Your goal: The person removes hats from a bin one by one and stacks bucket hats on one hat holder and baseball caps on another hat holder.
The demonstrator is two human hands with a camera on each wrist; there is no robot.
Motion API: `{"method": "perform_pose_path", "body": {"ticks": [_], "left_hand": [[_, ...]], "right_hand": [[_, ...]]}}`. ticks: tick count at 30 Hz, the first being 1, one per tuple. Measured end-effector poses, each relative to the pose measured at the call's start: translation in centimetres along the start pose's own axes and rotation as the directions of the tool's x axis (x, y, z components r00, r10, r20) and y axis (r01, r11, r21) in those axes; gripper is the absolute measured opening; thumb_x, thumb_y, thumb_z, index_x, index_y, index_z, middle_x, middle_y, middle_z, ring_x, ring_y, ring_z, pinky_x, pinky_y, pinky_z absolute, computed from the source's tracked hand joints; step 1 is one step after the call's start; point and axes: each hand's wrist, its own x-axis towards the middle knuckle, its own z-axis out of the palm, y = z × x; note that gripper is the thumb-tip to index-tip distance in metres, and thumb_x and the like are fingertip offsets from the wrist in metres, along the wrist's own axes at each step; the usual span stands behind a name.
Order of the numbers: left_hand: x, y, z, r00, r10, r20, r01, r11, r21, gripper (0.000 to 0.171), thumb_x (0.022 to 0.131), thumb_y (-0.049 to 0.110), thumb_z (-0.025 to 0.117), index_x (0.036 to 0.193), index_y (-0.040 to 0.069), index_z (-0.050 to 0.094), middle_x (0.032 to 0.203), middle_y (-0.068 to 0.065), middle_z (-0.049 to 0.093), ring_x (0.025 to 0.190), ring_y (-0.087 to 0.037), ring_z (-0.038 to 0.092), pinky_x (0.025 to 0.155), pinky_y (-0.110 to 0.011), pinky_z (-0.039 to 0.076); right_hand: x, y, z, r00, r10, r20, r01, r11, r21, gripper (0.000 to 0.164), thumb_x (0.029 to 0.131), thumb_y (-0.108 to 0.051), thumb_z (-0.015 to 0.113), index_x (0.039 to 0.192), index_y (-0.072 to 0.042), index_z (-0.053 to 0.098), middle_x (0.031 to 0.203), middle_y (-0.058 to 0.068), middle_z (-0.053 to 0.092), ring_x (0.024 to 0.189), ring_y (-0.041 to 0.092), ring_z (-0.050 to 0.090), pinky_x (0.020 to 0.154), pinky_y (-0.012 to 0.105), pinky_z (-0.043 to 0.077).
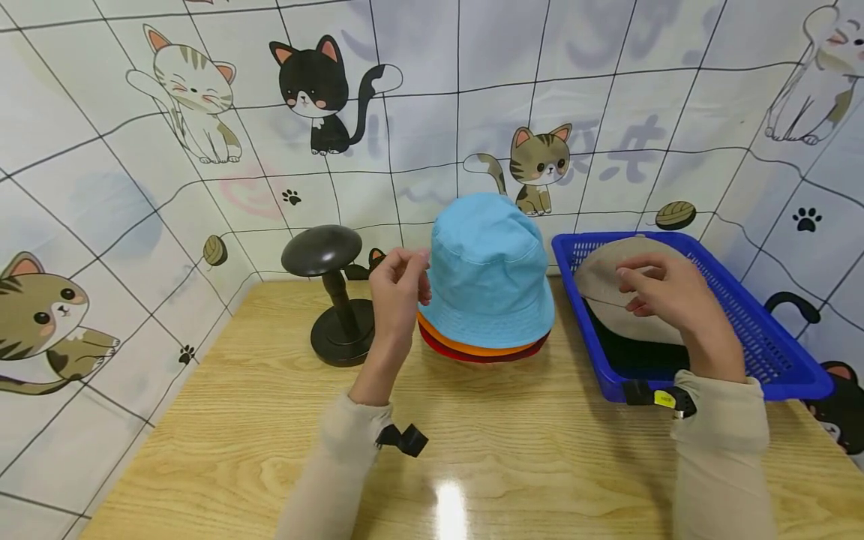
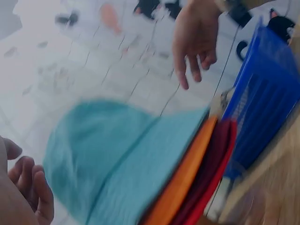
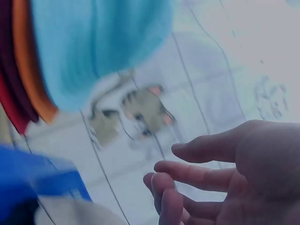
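Observation:
A light blue bucket hat [image 1: 489,270] tops a stack at the middle of the table, with orange [image 2: 180,180] and dark red [image 3: 11,110] brims under it. Just left of the blue hat hovers my left hand [image 1: 400,300], its fingers loosely bent around nothing. In the left wrist view that hand's fingers [image 2: 33,187] are beside the hat's crown. My right hand [image 1: 675,296] is raised over a blue basket [image 1: 790,356], in front of a beige hat [image 1: 601,277] lying in it. Its fingers [image 3: 201,176] are loosely curved and hold nothing. What supports the hat stack is hidden.
A dark hat stand [image 1: 344,319] with a rounded top and round base stands left of the stack, behind my left forearm. Something black [image 1: 631,352] lies in the basket under the beige hat. A cat-printed wall covering [image 1: 432,112] rises behind the wooden table [image 1: 526,465].

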Motion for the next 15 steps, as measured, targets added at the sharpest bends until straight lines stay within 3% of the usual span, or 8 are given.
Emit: {"method": "perform_pose_path", "body": {"ticks": [3,6,9,11,13,15], "left_hand": [[-1.5,0.8,2.0,0.992,0.065,0.109,-0.063,0.998,-0.026,0.028,0.102,0.017,0.062,0.086,-0.006,0.060,0.057,-0.001,0.050,0.051,-0.015,0.048,0.050,-0.026,0.046],[-3.4,1.2,4.2,0.963,0.051,0.264,-0.044,0.998,-0.033,0.027,0.101,0.017,0.062,0.086,-0.005,0.062,0.060,-0.006,0.055,0.051,-0.014,0.050,0.049,-0.025,0.047],[-5.4,0.9,6.4,0.907,-0.017,0.422,0.027,1.000,-0.016,0.024,0.101,0.017,0.063,0.091,-0.004,0.064,0.068,-0.014,0.062,0.055,-0.012,0.056,0.052,-0.026,0.051],[-6.6,0.5,7.7,0.859,-0.089,0.504,0.075,0.996,0.048,0.021,0.101,0.020,0.064,0.096,0.001,0.067,0.076,-0.012,0.068,0.059,-0.008,0.061,0.055,-0.026,0.056],[-7.7,-0.1,8.8,0.808,-0.165,0.566,0.103,0.985,0.140,0.018,0.102,0.025,0.064,0.103,0.008,0.069,0.086,-0.005,0.072,0.065,-0.005,0.066,0.060,-0.026,0.059],[-8.7,-0.9,9.8,0.767,-0.241,0.595,0.112,0.963,0.246,0.020,0.101,0.032,0.065,0.111,0.015,0.069,0.098,0.003,0.072,0.074,-0.001,0.068,0.065,-0.025,0.060]], "right_hand": [[-0.5,1.5,-1.7,0.996,0.045,-0.073,-0.046,0.999,-0.007,0.057,0.110,-0.038,0.047,0.142,0.010,0.049,0.106,0.017,0.071,0.066,0.004,0.069,0.063,0.023,0.061],[-1.0,3.2,-3.3,0.986,0.104,-0.128,-0.112,0.992,-0.059,0.063,0.110,-0.039,0.044,0.143,0.014,0.046,0.110,0.032,0.068,0.065,-0.005,0.064,0.061,0.018,0.058],[-1.5,4.8,-4.5,0.970,0.190,-0.155,-0.209,0.970,-0.121,0.069,0.110,-0.043,0.039,0.146,0.015,0.042,0.131,0.043,0.056,0.079,0.011,0.069,0.063,0.021,0.054],[-1.7,5.8,-5.2,0.955,0.258,-0.143,-0.277,0.952,-0.131,0.074,0.109,-0.047,0.036,0.150,0.015,0.037,0.141,0.043,0.048,0.102,0.034,0.066,0.074,0.035,0.055],[-1.9,6.7,-5.6,0.943,0.316,-0.106,-0.328,0.937,-0.122,0.079,0.108,-0.050,0.033,0.153,0.015,0.029,0.149,0.045,0.036,0.123,0.056,0.048,0.084,0.054,0.054],[-1.9,7.6,-5.9,0.925,0.376,-0.049,-0.379,0.919,-0.105,0.085,0.107,-0.054,0.032,0.156,0.015,0.021,0.155,0.046,0.022,0.133,0.063,0.033,0.096,0.069,0.045]]}}
